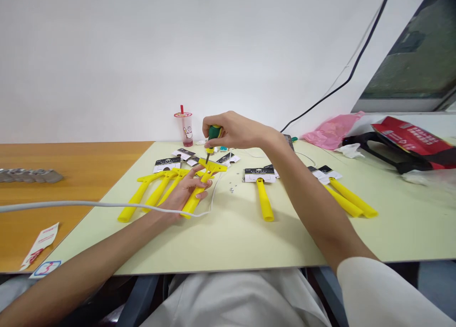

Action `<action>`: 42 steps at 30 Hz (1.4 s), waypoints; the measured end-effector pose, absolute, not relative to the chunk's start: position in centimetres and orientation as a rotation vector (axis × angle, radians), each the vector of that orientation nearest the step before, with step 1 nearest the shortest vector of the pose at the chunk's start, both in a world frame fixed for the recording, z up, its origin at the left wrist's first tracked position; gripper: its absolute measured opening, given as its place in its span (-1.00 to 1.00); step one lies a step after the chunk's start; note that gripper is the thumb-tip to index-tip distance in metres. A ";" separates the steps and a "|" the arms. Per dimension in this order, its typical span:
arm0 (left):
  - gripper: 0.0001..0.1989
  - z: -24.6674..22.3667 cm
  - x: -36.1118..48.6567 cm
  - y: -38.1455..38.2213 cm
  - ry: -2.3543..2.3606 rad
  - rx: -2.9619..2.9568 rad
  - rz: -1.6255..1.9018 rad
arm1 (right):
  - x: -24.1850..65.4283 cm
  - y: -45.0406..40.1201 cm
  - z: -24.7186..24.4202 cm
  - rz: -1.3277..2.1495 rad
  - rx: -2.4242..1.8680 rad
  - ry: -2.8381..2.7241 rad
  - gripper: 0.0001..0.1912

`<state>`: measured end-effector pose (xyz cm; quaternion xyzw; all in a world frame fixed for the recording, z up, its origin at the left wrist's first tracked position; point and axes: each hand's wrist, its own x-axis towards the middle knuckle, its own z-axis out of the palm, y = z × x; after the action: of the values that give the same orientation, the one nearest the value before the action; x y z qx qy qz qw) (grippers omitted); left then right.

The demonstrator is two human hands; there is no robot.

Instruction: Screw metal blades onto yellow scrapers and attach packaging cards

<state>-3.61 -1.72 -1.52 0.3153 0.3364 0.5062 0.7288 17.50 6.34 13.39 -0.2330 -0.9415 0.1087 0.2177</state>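
Observation:
My left hand [185, 189] is closed around a yellow scraper [195, 197], its wide head tilted up and away from me. From above, my right hand [228, 130] grips a screwdriver [213, 133] with a green and yellow handle. The screwdriver's shaft points down at the scraper's head; whether the tip sits in a screw is too small to tell. Several more yellow scrapers [135, 201] lie just left of my left hand. Loose small screws or nuts [232, 189] are scattered on the table to the right of it.
A carded scraper [264, 201] lies right of centre, and two more scrapers [352, 199] farther right. A white cable [107, 204] crosses in front of my left wrist. A drink cup [185, 130] stands by the wall. A red and black bag [416, 144] lies at the right.

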 end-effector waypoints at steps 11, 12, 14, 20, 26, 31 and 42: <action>-0.15 -0.7 -3.9 -1.3 0.664 0.733 1.182 | 19.0 6.3 14.1 0.289 -0.691 -2.482 -0.80; -0.16 -0.7 -3.9 -1.2 0.653 0.746 1.194 | 19.0 6.1 14.2 0.288 -0.685 -2.466 -0.81; -0.17 -0.6 -4.0 -1.1 0.651 0.763 1.228 | 19.0 5.6 14.4 0.276 -0.666 -2.445 -0.82; -0.25 -0.3 -3.8 -1.3 0.679 0.795 1.289 | 18.2 3.6 14.8 0.294 -0.543 -2.429 -0.85; -0.28 0.2 -3.7 -1.5 0.688 0.841 1.323 | 17.9 3.4 14.5 0.308 -0.474 -2.394 -0.84; -0.31 -0.3 -3.8 -1.1 0.751 0.777 1.363 | 17.6 2.8 14.6 0.240 -0.443 -2.423 -0.85; -0.19 0.1 -5.4 -0.3 0.553 0.728 1.202 | 19.2 5.7 14.5 0.099 -0.906 -2.608 -0.76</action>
<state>-5.41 -0.26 0.11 0.3305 0.2508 0.5454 0.7283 19.22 5.68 14.49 -0.3220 -0.9272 0.0350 0.1883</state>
